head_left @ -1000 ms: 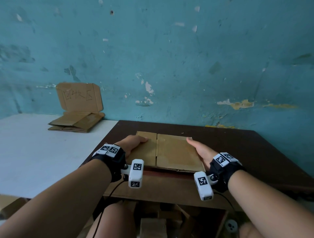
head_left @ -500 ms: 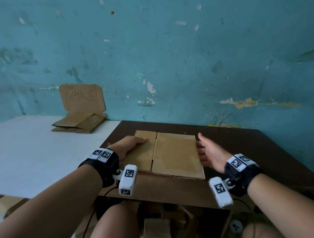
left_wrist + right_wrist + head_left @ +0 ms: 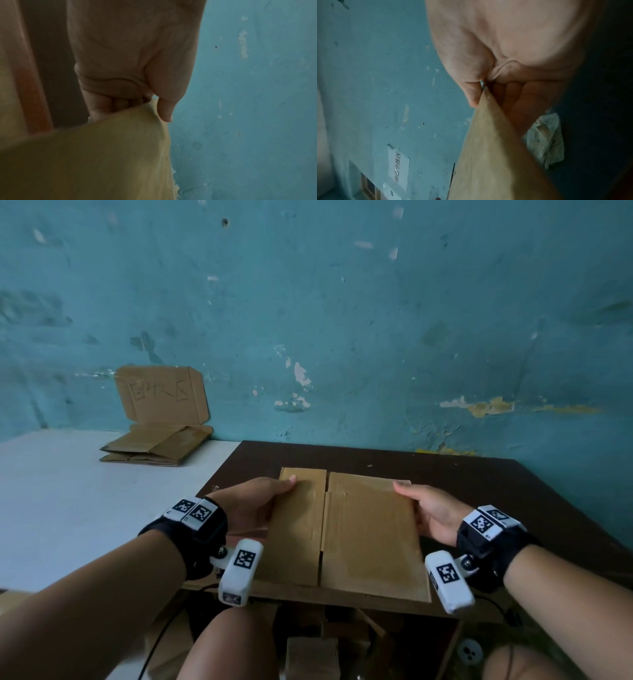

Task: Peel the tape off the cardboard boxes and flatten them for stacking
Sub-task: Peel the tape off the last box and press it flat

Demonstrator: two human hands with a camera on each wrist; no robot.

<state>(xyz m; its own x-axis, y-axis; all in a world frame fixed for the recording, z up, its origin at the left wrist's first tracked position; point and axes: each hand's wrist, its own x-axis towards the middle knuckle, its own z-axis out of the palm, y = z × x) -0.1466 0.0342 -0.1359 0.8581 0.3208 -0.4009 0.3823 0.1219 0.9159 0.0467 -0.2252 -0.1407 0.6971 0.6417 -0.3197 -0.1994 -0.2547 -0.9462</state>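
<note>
Both hands are gripping the flattened box [image 3: 356, 529] over the brown table [image 3: 513, 494]: left hand [image 3: 251, 505] & right hand [image 3: 430, 513] each pinching a side edge, thumb on top, fingers underneath. Flattened stack [image 3: 154, 446] is lying on the white table [image 3: 68, 501].

I think I am in a plain back room or storeroom used for sorting waste cardboard, not a home or an office. The teal painted wall [image 3: 342, 320] in front of me is old, with many chips and patches where the paint came off. I sit at a dark brown wooden table [image 3: 496, 491], and beside it stands a white table [image 3: 68, 501]. On the white one lies a pile of flattened brown cardboard [image 3: 154, 446], and a handwritten cardboard sign [image 3: 161, 393] leans on the wall. A handwritten white paper label [image 3: 399, 167] sticks on the wall too.
</note>
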